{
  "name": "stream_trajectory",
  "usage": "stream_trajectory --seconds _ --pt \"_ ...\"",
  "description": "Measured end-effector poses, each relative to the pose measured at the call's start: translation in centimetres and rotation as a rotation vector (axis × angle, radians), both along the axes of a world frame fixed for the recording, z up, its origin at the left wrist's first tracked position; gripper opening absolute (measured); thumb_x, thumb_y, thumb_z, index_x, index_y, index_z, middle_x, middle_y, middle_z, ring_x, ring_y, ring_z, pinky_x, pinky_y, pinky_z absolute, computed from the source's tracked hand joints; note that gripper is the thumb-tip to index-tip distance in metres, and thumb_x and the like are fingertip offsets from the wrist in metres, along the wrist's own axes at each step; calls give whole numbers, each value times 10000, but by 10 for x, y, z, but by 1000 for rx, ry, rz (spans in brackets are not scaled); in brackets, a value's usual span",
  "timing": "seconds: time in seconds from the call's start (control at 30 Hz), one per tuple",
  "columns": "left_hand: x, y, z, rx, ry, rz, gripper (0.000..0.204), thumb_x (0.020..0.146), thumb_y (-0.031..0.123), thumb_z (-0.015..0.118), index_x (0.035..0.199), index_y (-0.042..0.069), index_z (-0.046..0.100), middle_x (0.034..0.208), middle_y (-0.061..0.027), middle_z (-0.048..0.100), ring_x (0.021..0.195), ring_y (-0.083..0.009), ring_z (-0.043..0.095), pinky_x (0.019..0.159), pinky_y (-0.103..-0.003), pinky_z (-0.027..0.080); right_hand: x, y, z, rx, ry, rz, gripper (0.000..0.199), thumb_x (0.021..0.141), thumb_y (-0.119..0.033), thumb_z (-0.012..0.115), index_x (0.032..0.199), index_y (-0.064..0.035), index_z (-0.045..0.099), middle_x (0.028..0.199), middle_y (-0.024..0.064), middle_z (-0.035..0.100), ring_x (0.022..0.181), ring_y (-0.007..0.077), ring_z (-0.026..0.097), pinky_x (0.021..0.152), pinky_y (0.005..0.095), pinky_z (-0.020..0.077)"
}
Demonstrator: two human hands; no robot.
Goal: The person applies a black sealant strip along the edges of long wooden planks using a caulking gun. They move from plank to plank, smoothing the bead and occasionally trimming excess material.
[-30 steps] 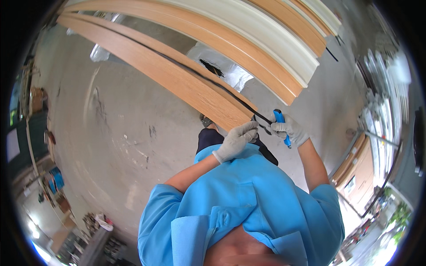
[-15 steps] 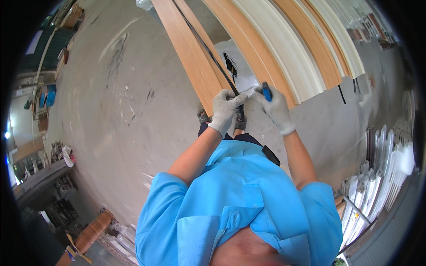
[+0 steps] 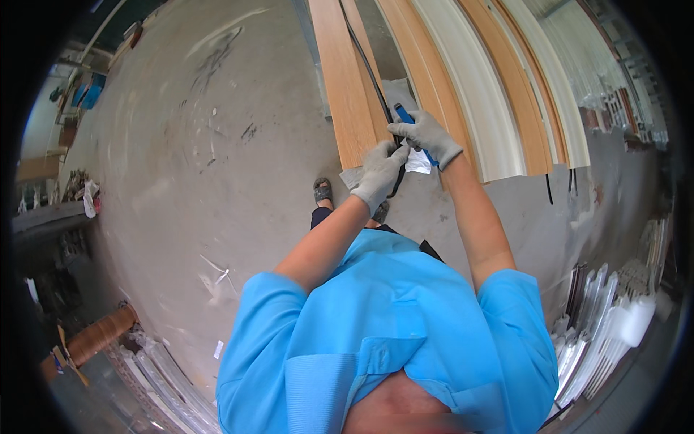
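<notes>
Both my hands wear grey gloves and meet at the near end of a long wooden board (image 3: 345, 87). My right hand (image 3: 426, 136) is closed around a blue-handled tool (image 3: 406, 118). My left hand (image 3: 379, 173) pinches a black strip (image 3: 369, 69) that runs along the board's edge, just below the tool. A white sheet (image 3: 417, 162) lies under the hands. My blue shirt (image 3: 390, 325) fills the lower middle of the view.
More long boards, wood-coloured (image 3: 520, 94) and white (image 3: 473, 87), lie side by side to the right on the grey concrete floor (image 3: 202, 166). My sandalled foot (image 3: 322, 192) stands beside the board end. Metal profiles (image 3: 600, 325) are stacked at right; a brown roll (image 3: 97, 336) lies at lower left.
The view has swung, so the boards now run nearly straight away from me. My hands stay together at the board's near end, right hand still on the blue tool.
</notes>
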State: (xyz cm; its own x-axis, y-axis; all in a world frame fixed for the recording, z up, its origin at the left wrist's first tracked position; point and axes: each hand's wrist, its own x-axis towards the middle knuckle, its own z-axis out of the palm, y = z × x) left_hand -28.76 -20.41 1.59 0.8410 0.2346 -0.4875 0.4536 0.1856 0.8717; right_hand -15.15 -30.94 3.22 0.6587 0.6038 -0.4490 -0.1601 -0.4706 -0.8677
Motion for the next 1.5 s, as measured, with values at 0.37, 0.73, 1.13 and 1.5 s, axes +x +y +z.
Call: stream_trajectory --seconds 0.37,0.73,1.13,1.5 --pt "-26 -3 -9 -25 78 -23 238 880 238 817 904 27 709 826 -48 700 725 -119 622 612 -271 481 -17 -3 -9 71 67 -105 327 886 -368 796 926 -56 704 755 46 686 553 105 557 504 270 425" --pt "-26 -24 -27 410 89 25 376 747 258 912 857 43 623 752 -35 610 677 -140 529 627 -307 465 -59 1 -20 -375 -522 -98 371 833 -373 820 870 -19 712 727 119 701 651 226 670 624 383 522" --pt "-47 10 -50 -201 -74 -116 288 1027 281 637 1116 30 746 1041 -34 723 869 -107 621 792 -261 493 -62 -7 -28 -154 -270 -60 346 905 -368 730 919 -23 722 759 136 704 679 286 680 641 416 524" --pt "-62 -5 -68 -51 49 103 237 986 189 691 1087 -16 751 942 -36 736 868 -116 642 805 -273 509 -21 4 -42 4 -38 -132 442 899 -460 786 1014 -51 665 654 -2 560 501 89 497 462 264 391"
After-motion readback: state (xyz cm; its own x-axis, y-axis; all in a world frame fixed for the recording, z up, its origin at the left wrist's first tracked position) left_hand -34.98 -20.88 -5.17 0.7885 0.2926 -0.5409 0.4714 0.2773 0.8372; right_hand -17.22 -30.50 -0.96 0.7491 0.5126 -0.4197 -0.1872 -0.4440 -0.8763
